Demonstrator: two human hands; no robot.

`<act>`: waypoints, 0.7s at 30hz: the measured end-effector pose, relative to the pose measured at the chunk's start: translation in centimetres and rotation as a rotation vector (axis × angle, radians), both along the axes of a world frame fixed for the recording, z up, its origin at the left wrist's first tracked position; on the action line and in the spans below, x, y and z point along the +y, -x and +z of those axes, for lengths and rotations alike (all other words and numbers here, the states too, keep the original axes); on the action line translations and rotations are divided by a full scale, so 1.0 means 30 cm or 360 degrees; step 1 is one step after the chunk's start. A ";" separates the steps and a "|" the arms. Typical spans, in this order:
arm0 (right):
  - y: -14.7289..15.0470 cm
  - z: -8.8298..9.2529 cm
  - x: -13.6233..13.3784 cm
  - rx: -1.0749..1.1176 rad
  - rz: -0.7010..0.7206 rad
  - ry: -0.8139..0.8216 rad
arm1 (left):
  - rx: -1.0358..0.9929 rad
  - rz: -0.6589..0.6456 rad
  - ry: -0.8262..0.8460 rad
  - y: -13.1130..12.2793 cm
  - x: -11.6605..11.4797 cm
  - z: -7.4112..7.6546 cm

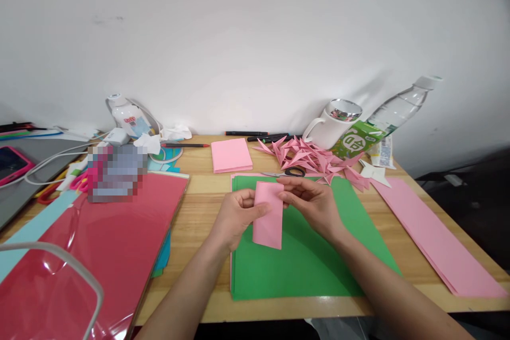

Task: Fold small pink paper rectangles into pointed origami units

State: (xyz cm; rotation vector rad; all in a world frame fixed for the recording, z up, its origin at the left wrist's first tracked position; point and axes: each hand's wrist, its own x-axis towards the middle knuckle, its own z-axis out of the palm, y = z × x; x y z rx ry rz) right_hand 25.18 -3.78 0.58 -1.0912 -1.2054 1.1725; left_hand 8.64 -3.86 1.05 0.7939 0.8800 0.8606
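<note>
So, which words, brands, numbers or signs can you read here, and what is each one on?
"哈": on the shiny green packet.
Red lettering on the white plastic bottle: too blurred to read.
Marking on the white charger block: too small to read.
Print on the small white-and-blue packet: too small to read.
Folded pink paper: no lettering shows.

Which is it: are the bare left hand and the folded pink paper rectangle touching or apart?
Touching. The head view shows the thumb of the left hand lying across the front of the paper rectangle, covering part of its left edge.
</note>
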 end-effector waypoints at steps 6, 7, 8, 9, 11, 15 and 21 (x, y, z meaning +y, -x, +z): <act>-0.001 -0.004 0.000 0.0015 -0.0032 -0.0024 | -0.0026 -0.0026 0.0001 -0.002 -0.002 0.007; 0.000 -0.006 -0.001 0.0020 -0.0022 -0.0023 | -0.0027 -0.0021 0.0007 -0.003 -0.002 0.009; 0.001 -0.008 -0.003 0.0026 -0.0005 -0.0019 | -0.0025 -0.0012 0.0014 -0.004 -0.003 0.011; 0.002 -0.009 -0.004 0.0033 0.0013 -0.0016 | -0.0020 -0.0002 0.0021 -0.005 -0.003 0.014; 0.004 -0.011 -0.007 0.0051 0.0043 -0.0013 | -0.0012 0.0026 0.0032 -0.007 -0.003 0.019; 0.005 -0.006 -0.010 0.0089 0.0075 -0.0022 | -0.0009 0.0038 0.0071 -0.007 -0.001 0.025; 0.003 0.001 -0.009 0.0113 0.0106 -0.0034 | -0.0040 0.0023 0.0069 -0.004 0.000 0.017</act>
